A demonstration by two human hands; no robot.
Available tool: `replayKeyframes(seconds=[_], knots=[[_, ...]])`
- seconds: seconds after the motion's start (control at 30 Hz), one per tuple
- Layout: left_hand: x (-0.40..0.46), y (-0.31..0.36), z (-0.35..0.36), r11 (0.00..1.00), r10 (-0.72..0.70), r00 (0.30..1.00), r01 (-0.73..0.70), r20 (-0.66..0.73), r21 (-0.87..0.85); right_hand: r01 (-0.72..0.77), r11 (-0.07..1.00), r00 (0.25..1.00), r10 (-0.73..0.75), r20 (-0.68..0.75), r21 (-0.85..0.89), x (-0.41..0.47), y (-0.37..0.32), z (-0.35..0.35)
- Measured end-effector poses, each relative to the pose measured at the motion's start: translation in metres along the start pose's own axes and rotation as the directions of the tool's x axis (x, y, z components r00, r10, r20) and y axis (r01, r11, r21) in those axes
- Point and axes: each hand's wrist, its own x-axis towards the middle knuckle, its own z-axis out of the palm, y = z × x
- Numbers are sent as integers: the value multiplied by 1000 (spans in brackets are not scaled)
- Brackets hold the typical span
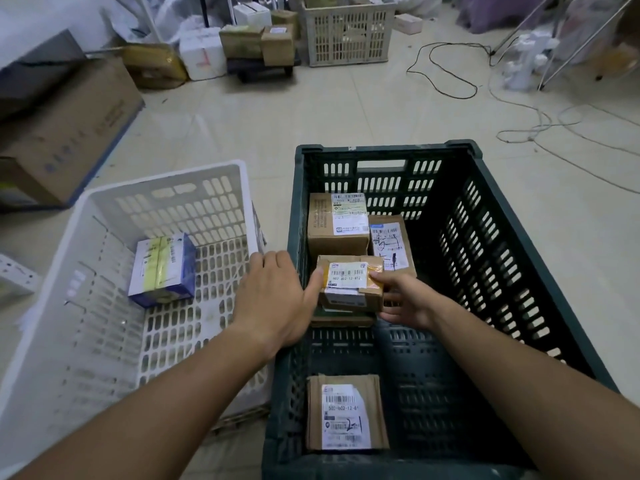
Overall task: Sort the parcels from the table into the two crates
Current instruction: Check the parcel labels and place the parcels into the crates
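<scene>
Both thumbs pinched the small parcel (pixel 349 284) over my green crate (pixel 519 244); next, lowering and releasing.

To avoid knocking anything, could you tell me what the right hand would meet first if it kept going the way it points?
Probably the small brown parcel it already pinches; the right hand points left toward it.

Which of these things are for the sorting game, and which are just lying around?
For the job: the small parcel held by the left hand and right hand; the green crate; the white crate with the blue box.

Just lying about: the beige basket, big cardboard box, black cable.
</scene>
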Motion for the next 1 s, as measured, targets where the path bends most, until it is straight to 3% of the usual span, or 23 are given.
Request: replayKeyframes(seconds=[0.37,0.77,1.0], knots=[[1,3,1,1000,-21,1000,22,11,-10,36,997,998,-33,-51,70,31,0,21],[-2,7,-2,1000,-25,1000,25,2,-3,54,999,988,-52,-144,5,36,-1,32],[-2,7,-1,999,-30,999,29,-16,-22,200,974,966,-213,-145,-102,47,-12,42]])
